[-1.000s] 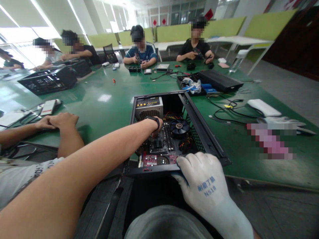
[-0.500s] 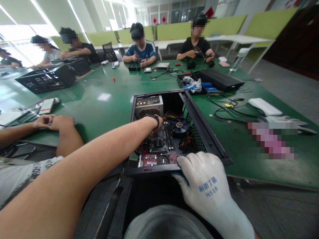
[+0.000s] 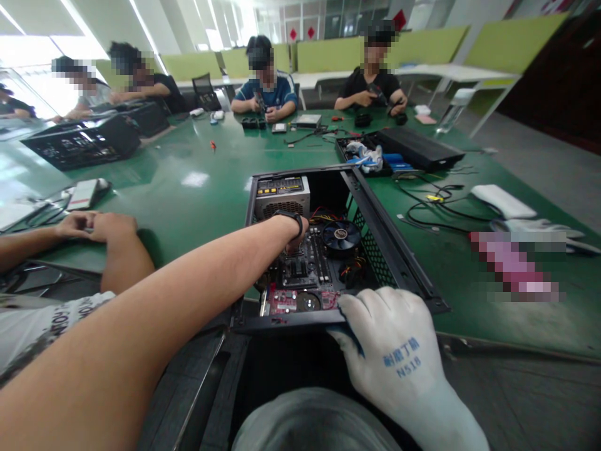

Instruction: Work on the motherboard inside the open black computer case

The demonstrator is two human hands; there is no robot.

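Observation:
An open black computer case [image 3: 399, 263] lies on the green table [image 3: 197, 200], with its motherboard [image 3: 305, 269], a round fan [image 3: 341, 235] and a grey power supply [image 3: 280, 195] showing. My bare left arm, with a black band at the wrist, reaches into the case. My left hand [image 3: 295, 239] is down on the motherboard beside the fan, and its fingers are hidden. My right hand [image 3: 392, 347], in a white glove, grips the near edge of the case with the fingers curled over it.
A co-worker's forearms and clasped hands [image 3: 94, 225] rest on the table edge at my left. Other people sit at the far side with another open case [image 3: 79, 144], a flat black case [image 3: 413, 150], loose black cables [image 3: 432, 210] and white gloves [image 3: 502, 200].
Both my hands stay where they were. The view has shifted slightly, nothing else.

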